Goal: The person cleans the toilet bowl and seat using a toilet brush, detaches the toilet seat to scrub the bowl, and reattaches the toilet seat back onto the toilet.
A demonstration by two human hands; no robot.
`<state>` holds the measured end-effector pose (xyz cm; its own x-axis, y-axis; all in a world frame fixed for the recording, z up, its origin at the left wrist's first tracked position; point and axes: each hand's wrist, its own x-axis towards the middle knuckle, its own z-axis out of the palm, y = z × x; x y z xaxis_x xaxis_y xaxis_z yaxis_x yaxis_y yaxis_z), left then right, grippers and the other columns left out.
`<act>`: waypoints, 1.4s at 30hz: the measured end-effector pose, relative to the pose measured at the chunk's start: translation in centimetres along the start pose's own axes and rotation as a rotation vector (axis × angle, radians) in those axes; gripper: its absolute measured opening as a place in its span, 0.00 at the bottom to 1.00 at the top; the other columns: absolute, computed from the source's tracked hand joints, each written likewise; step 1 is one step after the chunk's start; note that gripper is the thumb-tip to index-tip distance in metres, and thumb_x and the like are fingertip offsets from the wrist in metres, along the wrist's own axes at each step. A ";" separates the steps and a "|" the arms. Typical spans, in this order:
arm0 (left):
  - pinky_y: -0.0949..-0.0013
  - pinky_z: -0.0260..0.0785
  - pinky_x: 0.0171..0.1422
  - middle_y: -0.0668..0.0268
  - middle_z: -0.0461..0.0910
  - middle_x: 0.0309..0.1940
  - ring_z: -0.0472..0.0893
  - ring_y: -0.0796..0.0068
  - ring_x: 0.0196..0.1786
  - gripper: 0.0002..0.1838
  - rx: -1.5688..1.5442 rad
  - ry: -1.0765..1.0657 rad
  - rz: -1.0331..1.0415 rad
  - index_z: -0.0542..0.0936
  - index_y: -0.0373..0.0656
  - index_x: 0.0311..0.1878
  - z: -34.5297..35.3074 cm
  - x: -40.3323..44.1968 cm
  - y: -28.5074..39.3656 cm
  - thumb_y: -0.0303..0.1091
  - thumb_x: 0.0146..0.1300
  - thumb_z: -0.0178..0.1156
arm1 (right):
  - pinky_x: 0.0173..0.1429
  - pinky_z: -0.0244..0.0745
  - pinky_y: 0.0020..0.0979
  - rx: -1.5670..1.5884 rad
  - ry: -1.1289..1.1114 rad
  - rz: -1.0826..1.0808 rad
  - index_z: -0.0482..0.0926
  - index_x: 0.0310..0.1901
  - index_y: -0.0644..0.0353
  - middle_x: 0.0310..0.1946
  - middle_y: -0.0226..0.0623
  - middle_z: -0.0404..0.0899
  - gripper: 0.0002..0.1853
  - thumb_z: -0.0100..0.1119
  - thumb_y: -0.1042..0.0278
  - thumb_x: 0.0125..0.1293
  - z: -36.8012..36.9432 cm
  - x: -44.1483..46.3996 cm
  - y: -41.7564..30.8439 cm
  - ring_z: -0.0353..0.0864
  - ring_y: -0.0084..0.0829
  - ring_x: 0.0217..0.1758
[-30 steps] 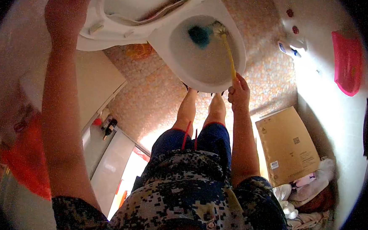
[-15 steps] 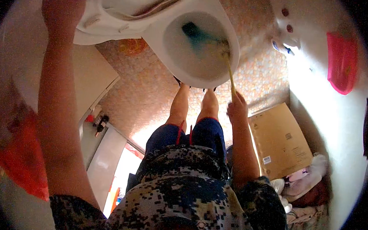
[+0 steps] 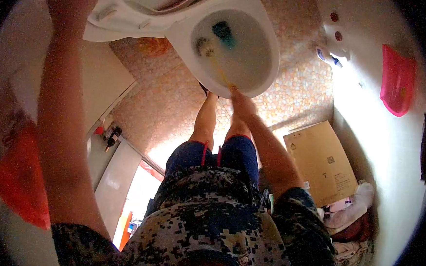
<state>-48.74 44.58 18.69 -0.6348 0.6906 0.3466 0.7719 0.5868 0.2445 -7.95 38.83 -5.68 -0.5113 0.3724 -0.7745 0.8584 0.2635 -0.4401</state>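
My right hand (image 3: 241,103) is closed around the handle of a yellow toilet brush (image 3: 219,70), over the front rim of the white toilet (image 3: 270,68). The brush head touches the left inner wall of the bowl. Dark blue-green water (image 3: 224,32) lies at the drain, just right of the head. At the top left, my left hand (image 3: 74,0) is beside the raised seat and lid (image 3: 132,21); its fingers are cut off by the frame edge and too dark to make out.
A cardboard box (image 3: 321,164) and bagged cloths (image 3: 349,219) stand at the right wall. A pink basin (image 3: 397,81) hangs on that wall. A dark bottle (image 3: 113,137) is at the lower left, near a red bag (image 3: 22,175). Pebble-patterned floor (image 3: 299,84) surrounds the toilet.
My right hand has moved left with the brush, whose head went from the bowl's right side to its left wall. My left hand has shifted slightly with the view.
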 end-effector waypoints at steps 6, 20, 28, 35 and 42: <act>0.54 0.62 0.57 0.54 0.70 0.53 0.72 0.50 0.52 0.33 0.006 0.001 -0.004 0.72 0.45 0.53 0.0 -0.1 0.3 0.54 0.47 0.64 | 0.47 0.69 0.46 0.037 0.142 0.211 0.67 0.56 0.47 0.41 0.51 0.77 0.19 0.41 0.57 0.65 -8.1 0.9 6.3 0.76 0.50 0.44; 0.61 0.62 0.58 0.50 0.71 0.52 0.72 0.54 0.54 0.43 0.542 -0.040 0.471 0.69 0.39 0.55 0.1 1.6 -3.5 0.64 0.43 0.61 | 0.44 0.72 0.44 -0.058 -0.049 -0.176 0.65 0.58 0.45 0.44 0.46 0.77 0.21 0.43 0.53 0.65 -5.3 1.5 3.5 0.77 0.49 0.43; 0.65 0.67 0.50 0.56 0.79 0.41 0.78 0.59 0.43 0.37 0.128 0.120 0.097 0.75 0.41 0.48 0.0 0.5 -0.2 0.62 0.41 0.65 | 0.43 0.70 0.44 1.081 0.281 0.171 0.67 0.54 0.60 0.40 0.54 0.76 0.20 0.45 0.58 0.64 -0.6 2.9 -1.1 0.76 0.53 0.41; 0.65 0.67 0.51 0.57 0.78 0.43 0.78 0.60 0.45 0.36 0.028 0.046 -0.018 0.75 0.40 0.48 -0.1 0.4 0.6 0.61 0.43 0.65 | 0.48 0.67 0.52 0.070 -0.084 -0.020 0.70 0.48 0.59 0.41 0.55 0.75 0.16 0.40 0.62 0.64 -3.1 2.7 -2.9 0.74 0.59 0.43; 0.65 0.68 0.49 0.56 0.78 0.43 0.78 0.60 0.45 0.36 0.078 0.070 0.003 0.74 0.39 0.49 -0.2 0.1 1.0 0.59 0.44 0.66 | 0.48 0.68 0.49 0.157 0.107 0.050 0.71 0.48 0.59 0.42 0.47 0.76 0.16 0.43 0.61 0.62 -1.3 9.0 -3.1 0.75 0.49 0.47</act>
<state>-48.05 45.14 19.16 -0.6260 0.6629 0.4106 0.7673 0.6176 0.1729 -15.24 42.52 -10.75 -0.4616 0.4767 -0.7481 0.8746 0.1034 -0.4737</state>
